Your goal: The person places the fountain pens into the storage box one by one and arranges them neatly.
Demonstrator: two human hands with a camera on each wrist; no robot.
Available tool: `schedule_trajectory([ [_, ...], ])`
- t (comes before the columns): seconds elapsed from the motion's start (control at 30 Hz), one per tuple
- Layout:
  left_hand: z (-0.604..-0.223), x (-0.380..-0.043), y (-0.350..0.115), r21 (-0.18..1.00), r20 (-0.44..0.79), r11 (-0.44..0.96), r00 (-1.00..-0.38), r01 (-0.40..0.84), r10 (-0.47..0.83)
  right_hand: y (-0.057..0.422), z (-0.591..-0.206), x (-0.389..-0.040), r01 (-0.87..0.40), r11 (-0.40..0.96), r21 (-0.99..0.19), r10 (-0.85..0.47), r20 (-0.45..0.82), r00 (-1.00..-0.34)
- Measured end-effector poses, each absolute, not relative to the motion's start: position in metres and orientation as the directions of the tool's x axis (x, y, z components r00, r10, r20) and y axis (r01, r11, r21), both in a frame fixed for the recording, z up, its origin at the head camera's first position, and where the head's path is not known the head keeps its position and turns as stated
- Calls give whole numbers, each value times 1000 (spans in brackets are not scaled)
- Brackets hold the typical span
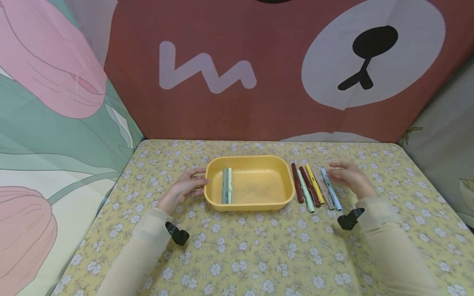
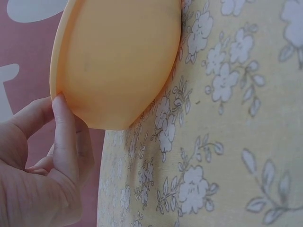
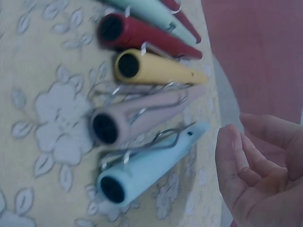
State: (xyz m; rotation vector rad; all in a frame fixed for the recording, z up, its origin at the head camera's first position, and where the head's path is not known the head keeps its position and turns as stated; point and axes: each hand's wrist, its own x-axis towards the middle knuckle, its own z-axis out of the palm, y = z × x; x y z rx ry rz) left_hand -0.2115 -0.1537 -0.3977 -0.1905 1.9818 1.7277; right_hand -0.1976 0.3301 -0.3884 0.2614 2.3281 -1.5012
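Observation:
A yellow plastic tray stands on the table, with a grey-blue pen and a pale green pen lying side by side at its left end. My left hand pinches the tray's left rim; thumb and fingers meet at that rim in the left wrist view. To the right of the tray lies a row of clip pens: a mint green pen, a yellow pen, a greyish pink pen, a light blue pen and two dark red ones. Near the light blue pen, my right hand hovers with loosely bent fingers, holding nothing.
A yellow floral cloth covers the table. Behind it rises a reddish-brown printed backdrop, and patterned fabric hangs at both sides. Each wrist carries a small black camera.

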Motion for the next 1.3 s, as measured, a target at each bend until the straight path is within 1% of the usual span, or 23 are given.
schedule_trajectory([
  [0.17, -396, -212, -153, 886, -457, 188, -866, -424, 201, 336, -394, -194, 355, 400, -845, -40, -403, -914],
  [0.37, -396, -211, -153, 888, -453, 188, -867, -419, 209, 340, -402, -195, 403, 375, -835, -9, -437, -899],
  [0.63, -397, -212, -154, 889, -452, 187, -867, -418, 208, 341, -409, -194, 381, 359, -852, -11, -412, -911],
  [0.77, -397, -211, -153, 890, -450, 181, -868, -418, 210, 341, -412, -195, 396, 376, -838, -2, -428, -904],
  [0.9, -397, -210, -153, 889, -454, 178, -866, -423, 208, 340, -413, -197, 422, 390, -818, 32, -446, -894],
  [1.17, -396, -210, -153, 891, -449, 180, -867, -417, 217, 335, -413, -195, 397, 500, -769, 43, -436, -899],
  [1.3, -397, -210, -153, 891, -449, 179, -867, -417, 216, 332, -412, -195, 403, 520, -753, 60, -438, -897],
])
